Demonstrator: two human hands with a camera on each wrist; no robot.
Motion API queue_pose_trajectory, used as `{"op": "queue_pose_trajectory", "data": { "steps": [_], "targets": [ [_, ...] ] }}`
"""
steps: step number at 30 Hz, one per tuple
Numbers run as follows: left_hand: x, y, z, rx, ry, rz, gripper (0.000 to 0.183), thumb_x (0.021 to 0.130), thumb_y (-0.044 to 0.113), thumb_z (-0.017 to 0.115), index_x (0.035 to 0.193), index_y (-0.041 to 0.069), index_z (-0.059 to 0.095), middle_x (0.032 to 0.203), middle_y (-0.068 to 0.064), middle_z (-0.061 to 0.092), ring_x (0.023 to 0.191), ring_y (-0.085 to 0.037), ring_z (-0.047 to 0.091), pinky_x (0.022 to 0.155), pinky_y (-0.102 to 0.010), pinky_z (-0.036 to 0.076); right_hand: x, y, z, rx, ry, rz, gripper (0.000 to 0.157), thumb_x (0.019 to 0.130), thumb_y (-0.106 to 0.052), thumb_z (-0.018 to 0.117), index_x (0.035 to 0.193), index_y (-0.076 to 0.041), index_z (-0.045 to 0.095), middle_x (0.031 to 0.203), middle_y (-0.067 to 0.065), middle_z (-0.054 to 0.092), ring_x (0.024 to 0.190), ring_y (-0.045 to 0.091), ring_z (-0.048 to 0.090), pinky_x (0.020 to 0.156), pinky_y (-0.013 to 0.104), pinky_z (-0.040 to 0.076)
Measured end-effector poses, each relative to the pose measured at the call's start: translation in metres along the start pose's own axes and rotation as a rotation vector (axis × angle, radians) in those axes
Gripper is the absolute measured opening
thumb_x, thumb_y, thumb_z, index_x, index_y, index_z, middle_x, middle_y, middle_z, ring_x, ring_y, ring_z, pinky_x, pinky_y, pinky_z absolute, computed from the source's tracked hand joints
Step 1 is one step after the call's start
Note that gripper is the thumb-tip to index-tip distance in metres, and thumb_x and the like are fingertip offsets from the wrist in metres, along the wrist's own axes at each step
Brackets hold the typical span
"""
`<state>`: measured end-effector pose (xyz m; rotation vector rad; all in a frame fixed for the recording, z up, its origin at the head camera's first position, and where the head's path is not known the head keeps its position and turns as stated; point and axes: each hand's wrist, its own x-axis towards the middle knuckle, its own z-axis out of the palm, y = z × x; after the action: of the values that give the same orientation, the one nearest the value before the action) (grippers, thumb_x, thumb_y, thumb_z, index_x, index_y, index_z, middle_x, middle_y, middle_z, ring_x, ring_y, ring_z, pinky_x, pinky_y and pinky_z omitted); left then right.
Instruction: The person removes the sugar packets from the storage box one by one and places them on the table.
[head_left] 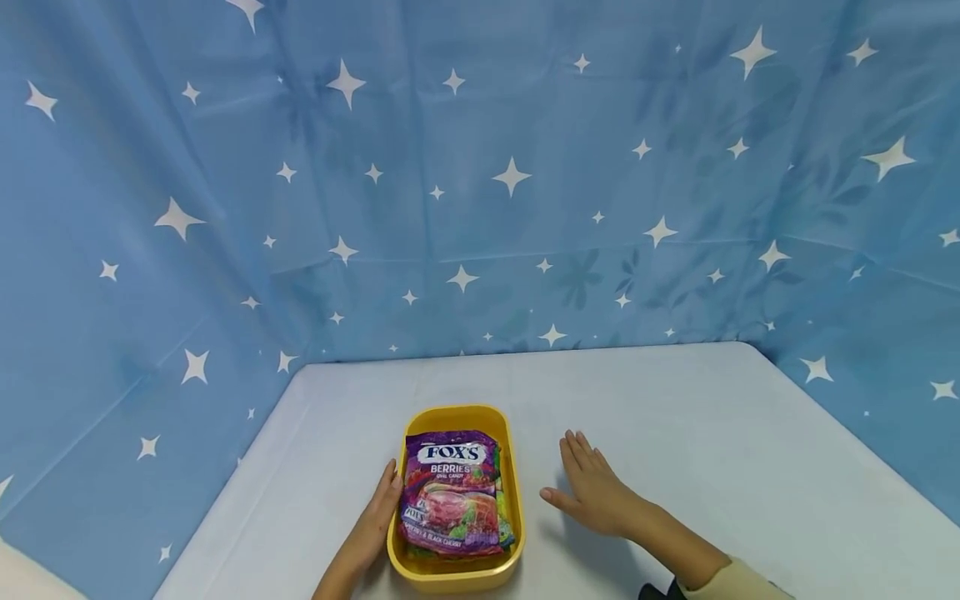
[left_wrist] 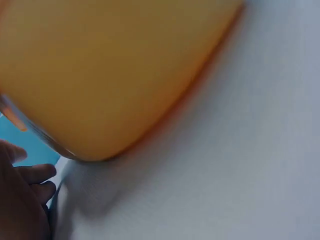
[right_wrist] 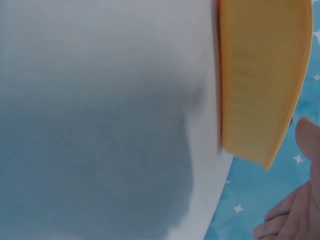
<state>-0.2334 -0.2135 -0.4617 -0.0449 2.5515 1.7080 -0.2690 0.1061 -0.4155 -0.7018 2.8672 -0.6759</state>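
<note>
A yellow plastic tub [head_left: 453, 577] with rounded corners sits on the white-covered table. In it lies a purple bag of Fox's Berries candy [head_left: 450, 496], with green packaging [head_left: 506, 508] partly showing beneath. My left hand [head_left: 372, 518] is at the tub's left side, fingers extended along its wall. In the left wrist view the tub's wall [left_wrist: 110, 75] fills the upper left, close to the left fingers [left_wrist: 37, 174]. My right hand [head_left: 596, 493] is held apart from the tub on its right, fingers straight and thumb spread, holding nothing.
White cloth covers the table [head_left: 675, 417], whose far edge meets a blue curtain [head_left: 510, 225] with white stars. The curtain also hangs along the left and right sides. A light sleeve [head_left: 738, 582] covers the right forearm.
</note>
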Motion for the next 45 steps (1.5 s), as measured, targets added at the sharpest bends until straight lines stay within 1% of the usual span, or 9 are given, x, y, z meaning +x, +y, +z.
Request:
{"op": "queue_pose_trajectory", "data": {
  "steps": [3, 6, 14, 20, 28, 31, 34, 40, 45],
  "targets": [
    [-0.001, -0.003, -0.002, 0.007, 0.035, 0.001, 0.070, 0.096, 0.049, 0.028, 0.147, 0.005, 0.008, 0.150, -0.025, 0.009, 0.136, -0.045, 0.007, 0.107, -0.061, 0.008, 0.005, -0.006, 0.003, 0.006, 0.015, 0.006, 0.083, 0.090, -0.049, 0.047, 0.140, 0.011, 0.019, 0.149, 0.027, 0.010, 0.139, 0.041, 0.003, 0.110, 0.058, 0.011],
    [-0.001, -0.005, -0.003, -0.012, 0.027, 0.019, 0.068, 0.096, 0.047, 0.030, 0.147, 0.005, 0.011, 0.150, -0.024, 0.011, 0.137, -0.044, 0.008, 0.107, -0.061, 0.009, 0.009, -0.014, 0.003, 0.069, 0.005, -0.001, 0.083, 0.091, -0.048, 0.047, 0.140, 0.011, 0.018, 0.149, 0.027, 0.009, 0.139, 0.041, 0.002, 0.110, 0.058, 0.010],
    [0.001, -0.011, -0.003, -0.038, 0.005, 0.067, 0.066, 0.097, 0.044, 0.031, 0.146, 0.003, 0.016, 0.150, -0.022, 0.017, 0.137, -0.042, 0.011, 0.108, -0.060, 0.012, 0.016, -0.051, 0.003, 0.387, -0.125, -0.009, 0.087, 0.091, -0.050, 0.045, 0.145, -0.001, -0.002, 0.152, 0.017, -0.007, 0.139, 0.037, -0.008, 0.105, 0.062, 0.012],
    [0.002, -0.010, 0.000, -0.022, -0.002, 0.059, 0.067, 0.097, 0.047, 0.030, 0.145, 0.003, 0.018, 0.149, -0.022, 0.018, 0.137, -0.043, 0.013, 0.107, -0.061, 0.014, 0.020, -0.074, 0.002, 0.624, -0.246, 0.037, 0.085, 0.091, -0.052, 0.041, 0.146, -0.006, -0.005, 0.153, 0.016, -0.004, 0.138, 0.042, -0.002, 0.102, 0.066, 0.016],
    [0.000, -0.009, -0.001, -0.016, -0.004, 0.057, 0.066, 0.097, 0.045, 0.030, 0.144, 0.000, 0.019, 0.147, -0.025, 0.022, 0.136, -0.044, 0.017, 0.107, -0.061, 0.016, 0.028, -0.085, 0.015, 0.898, -0.224, 0.222, 0.084, 0.091, -0.046, 0.047, 0.145, 0.001, 0.003, 0.152, 0.022, 0.003, 0.137, 0.044, 0.000, 0.106, 0.062, 0.014],
    [-0.001, -0.009, -0.002, -0.012, -0.004, 0.058, 0.064, 0.098, 0.043, 0.030, 0.144, 0.001, 0.020, 0.147, -0.025, 0.024, 0.135, -0.044, 0.019, 0.106, -0.061, 0.018, 0.030, -0.086, 0.021, 0.996, -0.204, 0.244, 0.085, 0.091, -0.042, 0.050, 0.145, 0.004, 0.002, 0.151, 0.024, 0.003, 0.137, 0.043, 0.002, 0.107, 0.058, 0.016],
    [0.000, -0.007, -0.001, -0.014, -0.012, 0.059, 0.063, 0.098, 0.042, 0.030, 0.144, 0.001, 0.020, 0.146, -0.025, 0.025, 0.135, -0.044, 0.020, 0.106, -0.061, 0.019, 0.029, -0.084, 0.020, 1.085, -0.229, 0.216, 0.084, 0.091, -0.036, 0.051, 0.145, 0.003, -0.001, 0.151, 0.024, -0.002, 0.137, 0.043, 0.005, 0.107, 0.055, 0.021],
    [0.000, -0.007, -0.001, 0.001, -0.004, 0.066, 0.063, 0.098, 0.042, 0.029, 0.144, -0.001, 0.021, 0.144, -0.026, 0.028, 0.133, -0.046, 0.022, 0.105, -0.062, 0.020, 0.027, -0.081, 0.021, 1.137, -0.287, 0.166, 0.091, 0.086, -0.023, 0.060, 0.147, -0.011, -0.006, 0.151, 0.022, -0.012, 0.132, 0.045, 0.024, 0.097, 0.051, 0.040],
    [-0.004, -0.008, -0.001, 0.012, 0.001, 0.079, 0.060, 0.099, 0.038, 0.028, 0.143, -0.003, 0.022, 0.143, -0.027, 0.030, 0.132, -0.046, 0.024, 0.105, -0.061, 0.021, 0.027, -0.078, 0.028, 1.109, -0.273, 0.173, 0.099, 0.080, -0.014, 0.067, 0.148, -0.016, -0.004, 0.151, 0.024, -0.004, 0.131, 0.046, 0.028, 0.098, 0.052, 0.040]
  ]
}}
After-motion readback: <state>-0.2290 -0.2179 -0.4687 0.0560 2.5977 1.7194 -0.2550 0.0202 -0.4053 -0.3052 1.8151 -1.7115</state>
